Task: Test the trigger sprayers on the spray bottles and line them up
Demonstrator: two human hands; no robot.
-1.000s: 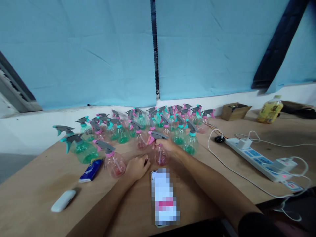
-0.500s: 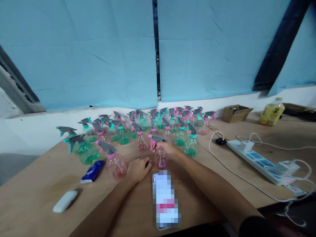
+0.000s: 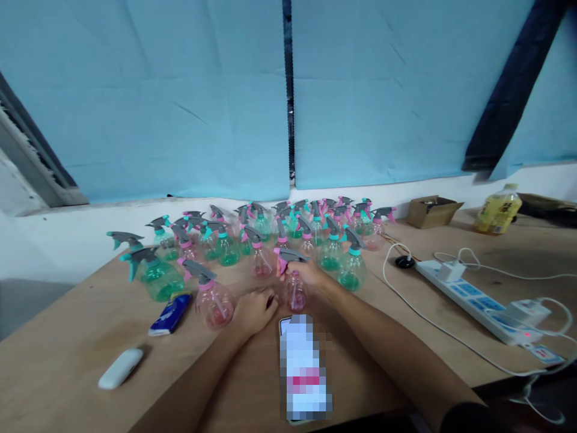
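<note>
My right hand (image 3: 303, 272) is closed around the neck and trigger of a pink spray bottle (image 3: 295, 296) with a grey and pink head. The bottle stands upright on the table, its nozzle pointing left. Beside it on the left, my left hand (image 3: 256, 310) rests on the tabletop with its fingers curled in and nothing visible in them. Close to the left wrist stands another pink spray bottle (image 3: 215, 307). Just in front of the held bottle lies a phone (image 3: 304, 367), its screen blurred out.
Several green and pink spray bottles (image 3: 226, 249) crowd toward the wall. On the left lie a blue packet (image 3: 170, 314) and a white case (image 3: 121, 368). To the right are a power strip (image 3: 478, 300) with cables, a cardboard box (image 3: 433, 213) and a yellow drink bottle (image 3: 497, 210).
The whole view has shifted slightly, so things appear a little lower and to the right. Both hands keep the same pose, the right one still around the spray bottle.
</note>
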